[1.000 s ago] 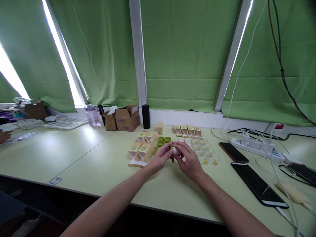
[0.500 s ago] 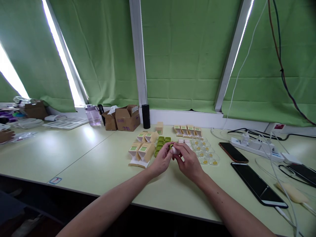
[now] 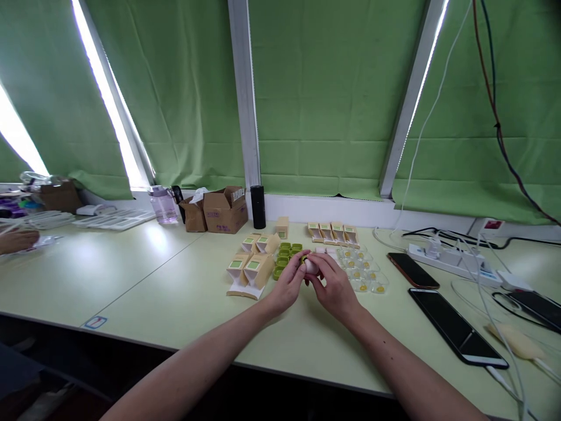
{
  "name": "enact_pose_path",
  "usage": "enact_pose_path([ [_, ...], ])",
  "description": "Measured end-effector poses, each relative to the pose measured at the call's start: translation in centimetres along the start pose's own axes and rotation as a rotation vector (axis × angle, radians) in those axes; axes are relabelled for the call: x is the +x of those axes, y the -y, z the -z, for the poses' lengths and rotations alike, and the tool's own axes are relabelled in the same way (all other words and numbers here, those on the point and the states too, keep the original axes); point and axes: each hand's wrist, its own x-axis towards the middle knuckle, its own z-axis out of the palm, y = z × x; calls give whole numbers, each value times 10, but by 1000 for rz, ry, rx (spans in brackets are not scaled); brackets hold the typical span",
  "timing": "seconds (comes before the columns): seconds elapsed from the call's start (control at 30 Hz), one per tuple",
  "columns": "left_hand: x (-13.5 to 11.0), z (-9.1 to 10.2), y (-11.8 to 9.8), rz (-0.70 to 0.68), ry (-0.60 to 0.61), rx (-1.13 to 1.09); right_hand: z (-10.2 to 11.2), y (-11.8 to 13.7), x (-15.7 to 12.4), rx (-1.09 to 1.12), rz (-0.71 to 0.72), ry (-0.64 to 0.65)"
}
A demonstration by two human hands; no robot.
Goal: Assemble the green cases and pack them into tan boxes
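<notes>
My left hand (image 3: 288, 285) and my right hand (image 3: 335, 286) meet over the middle of the pale green table (image 3: 144, 280). Together they pinch a small white piece (image 3: 311, 266) with a green ring on its left side. Just behind my fingers lie several green rings (image 3: 286, 254). Tan cartons with green labels (image 3: 248, 266) stand to the left of my hands. To the right of them sit clear cups with yellow dots (image 3: 364, 270), and a row of tan cartons (image 3: 332, 233) stands farther back.
Two open cardboard boxes (image 3: 218, 210), a black cylinder (image 3: 258, 207) and a clear bottle (image 3: 162, 204) stand by the window sill. Phones (image 3: 456, 327), a power strip (image 3: 453, 261) and cables lie at the right. Another person's hand (image 3: 15, 240) rests at the far left.
My hands stay together on the small piece, with the fingers shifting slightly. The other person's hand at the far left has moved a little further into view.
</notes>
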Motion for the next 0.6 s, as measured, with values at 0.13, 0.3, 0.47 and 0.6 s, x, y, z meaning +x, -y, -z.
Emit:
enact_pose_path([
  [0.13,0,0,1,-3,60,-61,-2,-2,-3,8,-41,-3],
  [0.3,4,-1,5,0,80,-113,-1,1,-3,30,-20,8],
  [0.47,4,0,4,-15,51,-72,1,2,-2,35,1,-6],
  [0.6,4,0,3,-15,42,-59,-1,0,-2,19,24,-30],
])
